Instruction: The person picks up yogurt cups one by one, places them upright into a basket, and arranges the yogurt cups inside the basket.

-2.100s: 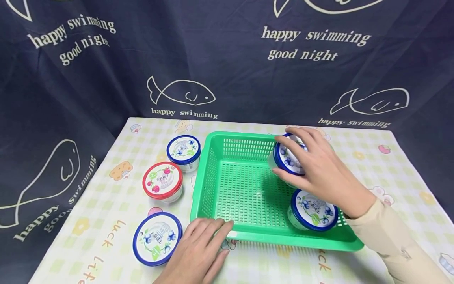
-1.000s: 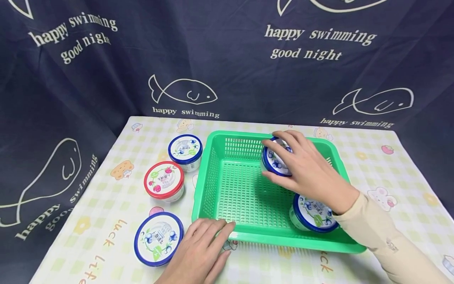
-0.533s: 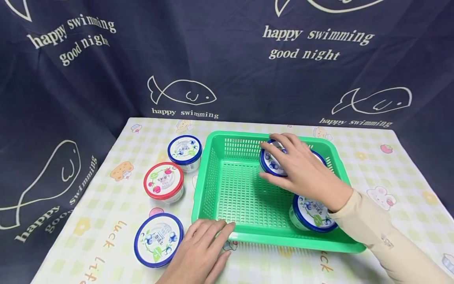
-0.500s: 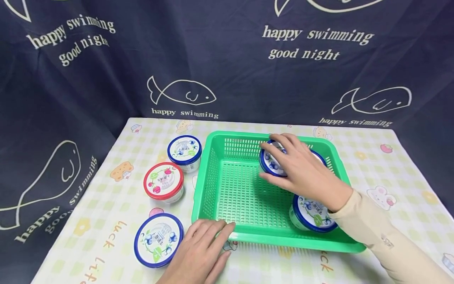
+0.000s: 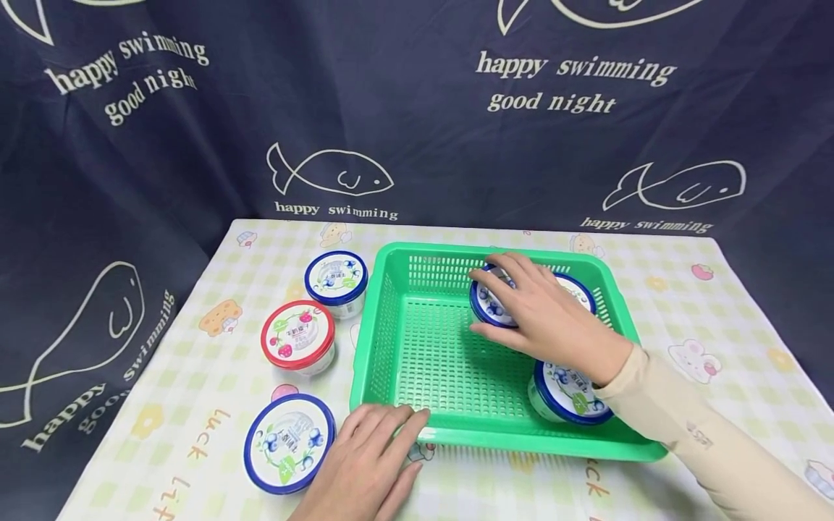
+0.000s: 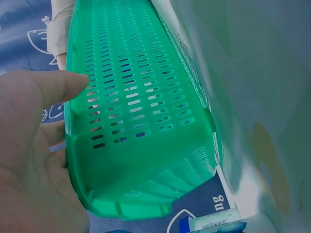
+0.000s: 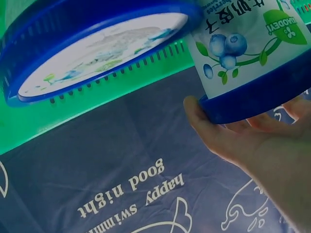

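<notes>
My right hand [image 5: 554,318] grips a lidded tub [image 5: 490,307] by its blue, blueberry-printed lid, inside the back of the green basket [image 5: 638,447]. In the right wrist view the thumb and fingers hold the lid edge of this tub [image 7: 243,53]. Two more blue-lidded tubs are in the basket: one [image 5: 581,293] behind the hand, partly covered, and one [image 5: 573,394] at the front right, partly under the wrist. My left hand [image 5: 365,459] holds the basket's front left rim. In the left wrist view its thumb lies on the basket's perforated outer wall [image 6: 141,160], fingers beyond the rim.
Left of the basket stand a blue-lidded tub [image 5: 335,278] at the back, a red-lidded tub [image 5: 298,336] in the middle and another blue-lidded tub [image 5: 287,445] beside the left hand. A checked cloth [image 5: 176,362] covers the table; a dark fish-print curtain [image 5: 443,145] hangs behind.
My right hand has moved left and slightly lower with its tub, uncovering the tub at the basket's back right. The left hand stays on the rim.
</notes>
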A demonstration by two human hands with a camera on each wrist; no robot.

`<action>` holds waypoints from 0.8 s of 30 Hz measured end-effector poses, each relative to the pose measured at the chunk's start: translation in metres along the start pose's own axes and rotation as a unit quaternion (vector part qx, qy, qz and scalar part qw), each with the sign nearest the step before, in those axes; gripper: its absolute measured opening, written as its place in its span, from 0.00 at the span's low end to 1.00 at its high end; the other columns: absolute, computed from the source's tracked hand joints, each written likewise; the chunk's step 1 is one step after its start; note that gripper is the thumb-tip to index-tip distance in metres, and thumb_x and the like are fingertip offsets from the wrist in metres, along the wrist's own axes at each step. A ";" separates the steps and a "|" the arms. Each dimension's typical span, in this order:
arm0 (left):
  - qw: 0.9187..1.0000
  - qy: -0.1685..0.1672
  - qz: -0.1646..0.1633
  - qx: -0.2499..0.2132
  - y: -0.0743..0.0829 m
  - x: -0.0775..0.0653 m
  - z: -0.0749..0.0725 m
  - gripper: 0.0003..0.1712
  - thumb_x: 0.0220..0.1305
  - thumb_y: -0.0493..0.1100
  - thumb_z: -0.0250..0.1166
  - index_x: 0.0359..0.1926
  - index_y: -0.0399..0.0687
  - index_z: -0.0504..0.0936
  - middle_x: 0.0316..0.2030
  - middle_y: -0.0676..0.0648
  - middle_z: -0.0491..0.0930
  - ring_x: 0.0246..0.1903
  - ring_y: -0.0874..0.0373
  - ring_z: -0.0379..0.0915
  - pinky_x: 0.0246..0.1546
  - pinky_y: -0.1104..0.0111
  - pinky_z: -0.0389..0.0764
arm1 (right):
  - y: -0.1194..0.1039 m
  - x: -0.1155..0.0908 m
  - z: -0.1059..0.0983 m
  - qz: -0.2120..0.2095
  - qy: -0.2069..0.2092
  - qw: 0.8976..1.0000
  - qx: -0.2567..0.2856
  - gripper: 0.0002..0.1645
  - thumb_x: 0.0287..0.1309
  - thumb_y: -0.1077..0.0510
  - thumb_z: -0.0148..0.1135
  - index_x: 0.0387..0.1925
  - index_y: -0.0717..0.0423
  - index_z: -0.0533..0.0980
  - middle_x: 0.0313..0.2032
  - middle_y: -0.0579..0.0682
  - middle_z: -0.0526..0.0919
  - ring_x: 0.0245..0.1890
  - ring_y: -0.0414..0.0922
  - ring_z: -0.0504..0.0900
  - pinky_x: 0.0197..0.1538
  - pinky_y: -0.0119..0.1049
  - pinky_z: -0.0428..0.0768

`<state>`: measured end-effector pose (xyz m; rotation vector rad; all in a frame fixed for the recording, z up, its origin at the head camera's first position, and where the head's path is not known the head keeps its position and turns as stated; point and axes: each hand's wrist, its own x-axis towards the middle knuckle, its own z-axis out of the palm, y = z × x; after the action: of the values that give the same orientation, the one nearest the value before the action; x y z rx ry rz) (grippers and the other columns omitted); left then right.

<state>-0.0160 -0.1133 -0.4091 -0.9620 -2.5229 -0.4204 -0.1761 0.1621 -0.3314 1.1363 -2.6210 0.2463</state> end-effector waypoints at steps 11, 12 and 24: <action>1.000 -0.003 0.000 -0.007 -0.001 -0.001 0.000 0.27 0.74 0.54 0.52 0.67 0.48 0.71 0.56 0.51 0.76 0.55 0.57 0.71 0.61 0.61 0.63 | 0.000 0.001 0.009 -0.017 -0.008 1.000 -0.010 0.42 0.61 0.33 0.62 0.69 0.49 0.68 0.65 0.61 0.68 0.66 0.57 0.65 0.58 0.64 0.70; 1.000 -0.004 0.000 -0.007 -0.001 -0.002 0.000 0.28 0.72 0.54 0.55 0.68 0.48 0.71 0.56 0.51 0.76 0.55 0.57 0.71 0.61 0.60 0.64 | 0.000 0.001 0.009 -0.018 -0.010 1.000 -0.011 0.42 0.61 0.33 0.62 0.70 0.47 0.68 0.65 0.61 0.68 0.66 0.57 0.65 0.59 0.64 0.70; 0.998 -0.049 -0.027 -0.010 0.002 -0.002 -0.003 0.33 0.66 0.53 0.62 0.69 0.53 0.69 0.59 0.54 0.74 0.59 0.60 0.68 0.64 0.63 0.60 | 0.002 0.005 0.009 -0.012 -0.038 0.999 -0.025 0.41 0.61 0.31 0.60 0.68 0.49 0.70 0.66 0.62 0.67 0.66 0.58 0.65 0.57 0.64 0.72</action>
<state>-0.0121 -0.1142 -0.4074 -0.9456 -2.6418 -0.4259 -0.1819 0.1577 -0.3383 1.1830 -2.6607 0.1346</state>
